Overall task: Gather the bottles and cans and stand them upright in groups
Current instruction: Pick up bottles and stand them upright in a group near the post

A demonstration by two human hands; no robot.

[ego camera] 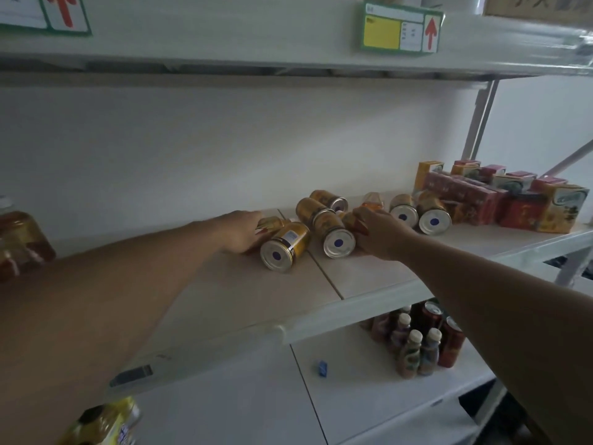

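Note:
Several gold cans lie on their sides on the middle shelf (pixel 369 284), bottoms facing me. My left hand (pixel 239 231) grips a lying gold can (pixel 271 223) just behind the nearest can (pixel 284 247). My right hand (pixel 380 234) closes on an orange-labelled bottle (pixel 353 221) lying beside another can (pixel 335 234). Farther right lie two more cans (pixel 403 210) (pixel 431 215), with a small bottle (pixel 373 200) behind my right hand. Two more cans (pixel 330 199) lie at the back.
Red and yellow drink cartons (pixel 500 200) crowd the shelf's right end. A jar (pixel 19 242) stands at the far left. Upright bottles and red cans (pixel 420 342) stand grouped on the lower shelf, near a small blue item (pixel 321 367). A yellow bottle (pixel 106 425) shows bottom left.

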